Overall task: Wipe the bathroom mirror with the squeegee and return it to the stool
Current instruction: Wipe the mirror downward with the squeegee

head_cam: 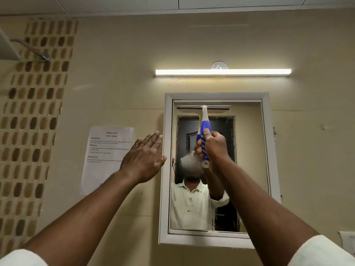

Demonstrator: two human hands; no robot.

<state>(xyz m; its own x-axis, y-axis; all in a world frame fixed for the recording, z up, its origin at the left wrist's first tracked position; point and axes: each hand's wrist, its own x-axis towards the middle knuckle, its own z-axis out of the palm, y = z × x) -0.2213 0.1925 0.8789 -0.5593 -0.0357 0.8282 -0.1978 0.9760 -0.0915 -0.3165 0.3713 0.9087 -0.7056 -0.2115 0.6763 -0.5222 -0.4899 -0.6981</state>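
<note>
Item: blue-and-white plastic squeegee (204, 135), right hand (214, 146) clamped on handle, blade at top of white-framed mirror (266, 150). Left hand (143, 160) spread, empty, at frame's left. Risk: uneven pressure likely leaves streaks.

Up above centre, a long tube light (223, 72) glows bright and level on the beige wall (119, 54), with a small round clear hook (219, 65) stuck just over it. Over at the left, a printed paper sheet (103, 150) is fixed flat to the wall, its text too small to read. Further left, a vertical band of brown mosaic tiles (32, 121) runs down the frame. In the upper left corner, a metal bracket (30, 49) juts out beneath a white shelf edge (7, 48). Across the top, a white panelled ceiling (172, 4).
</note>
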